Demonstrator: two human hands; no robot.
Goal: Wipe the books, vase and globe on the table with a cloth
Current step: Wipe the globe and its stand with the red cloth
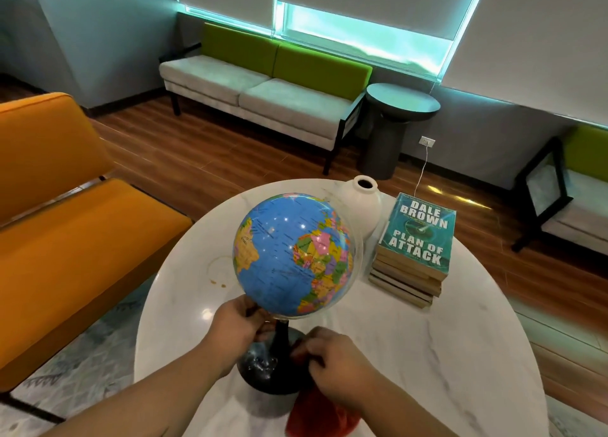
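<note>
My right grip (335, 361) was clenched on the red cloth (324, 415), pressing it to the black base (263, 366) of the globe (292, 255). The base touched it at 9 o'clock, and the ball sat up at 11 o'clock along the near-upright stem (282, 334). My left grip (241, 321) grasped the ball's lower edge, ball at its 1 o'clock, so left was nearer. The vase (362, 203) and books (414, 249) stood farther out on the table (444, 354) at 12 to 1 o'clock, well apart from both grips.

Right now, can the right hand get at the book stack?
Probably yes: only bare table lies between the right hand, gripping the cloth, and the book stack; the globe stands left of that path.
</note>
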